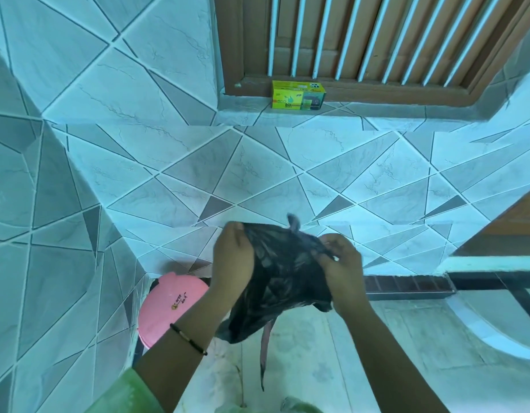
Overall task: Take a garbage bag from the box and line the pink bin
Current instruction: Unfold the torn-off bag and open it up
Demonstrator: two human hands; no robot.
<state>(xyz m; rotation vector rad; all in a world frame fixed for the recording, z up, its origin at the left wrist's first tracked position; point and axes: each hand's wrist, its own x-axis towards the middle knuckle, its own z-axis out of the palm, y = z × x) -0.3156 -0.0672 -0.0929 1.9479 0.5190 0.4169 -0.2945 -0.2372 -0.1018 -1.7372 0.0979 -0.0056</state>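
Note:
A crumpled black garbage bag (283,278) hangs between my hands in front of the tiled wall. My left hand (232,259) grips its left top edge, and my right hand (341,263) pinches its right top edge, so the plastic is stretched between them. A thin strip of the bag dangles below. The pink bin (168,305) stands on the floor in the corner at lower left, its lid down, partly hidden by my left forearm. The yellow-green bag box (298,95) sits on the window sill above.
Tiled walls close in on the left and ahead. A brown window frame (376,90) with white bars is above the sill. A white curved fixture (490,332) is on the floor at right, beside a dark floor drain strip (406,286).

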